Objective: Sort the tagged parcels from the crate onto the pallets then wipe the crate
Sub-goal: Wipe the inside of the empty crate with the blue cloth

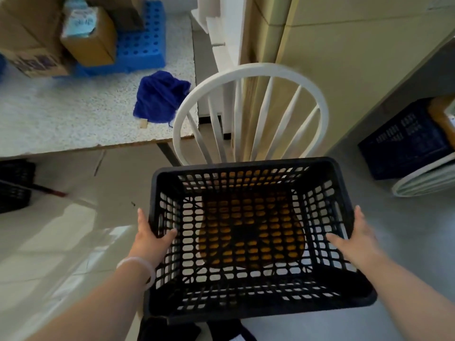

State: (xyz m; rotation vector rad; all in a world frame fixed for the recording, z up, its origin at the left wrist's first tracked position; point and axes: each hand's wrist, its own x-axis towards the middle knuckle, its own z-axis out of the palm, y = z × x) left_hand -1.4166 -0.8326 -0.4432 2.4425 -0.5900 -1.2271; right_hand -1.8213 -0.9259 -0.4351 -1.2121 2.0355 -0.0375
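Now: both hands hold the black crate above the chair

Right now I see the black plastic lattice crate point(246, 164) low in the middle of my view, held up by its two short walls just in front of the white spindle-back wooden chair point(248, 70). Orange shows through the crate's lattice floor. The left hand point(150, 238) clamps the left wall, thumb hooked inside over the rim and fingers outside. The right hand point(357, 238) grips the right wall the same way, thumb inside and fingers laid along the outside. A pale bracelet point(145, 264) sits on the left wrist. On the speckled white table point(61, 124) to the left lies a crumpled deep-blue cloth point(160, 97); farther back a bright blue perforated plastic pallet point(145, 45) carries brown cardboard parcels point(91, 45). At the right edge stands a dark blue lattice crate point(398, 143).
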